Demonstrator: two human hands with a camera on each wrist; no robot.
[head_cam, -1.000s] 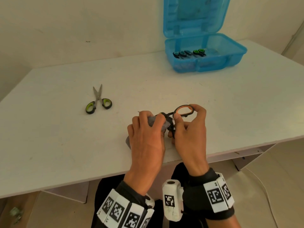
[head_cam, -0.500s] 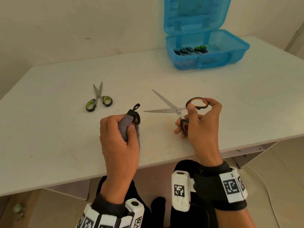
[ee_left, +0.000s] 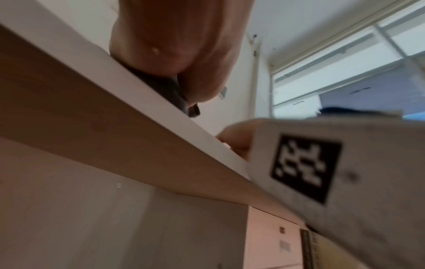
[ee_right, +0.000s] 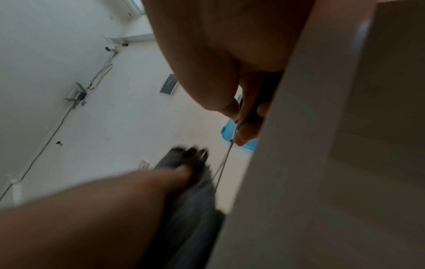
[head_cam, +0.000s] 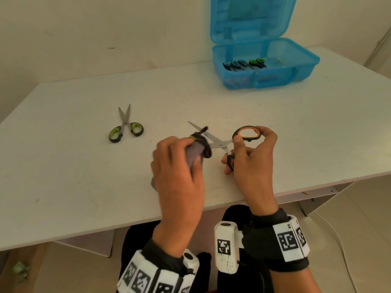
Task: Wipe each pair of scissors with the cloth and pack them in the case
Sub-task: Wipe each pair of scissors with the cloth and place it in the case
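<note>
Two hands work above the tabletop [head_cam: 74,176]: the right hand [head_cam: 251,163] grips the orange-handled scissors [head_cam: 222,143] by their rigid loops, blades open and sharp, while the left hand [head_cam: 177,168] clenches the soft cloth [head_cam: 195,152], apparently against one blade.

A plain indoor room, maybe an office.
A white table [head_cam: 84,187] stands against a bare wall [head_cam: 105,28]; a window [ee_left: 345,63] is near.

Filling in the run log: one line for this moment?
left hand: wiping with cloth | right hand: holding orange scissors | green scissors: waiting
</note>
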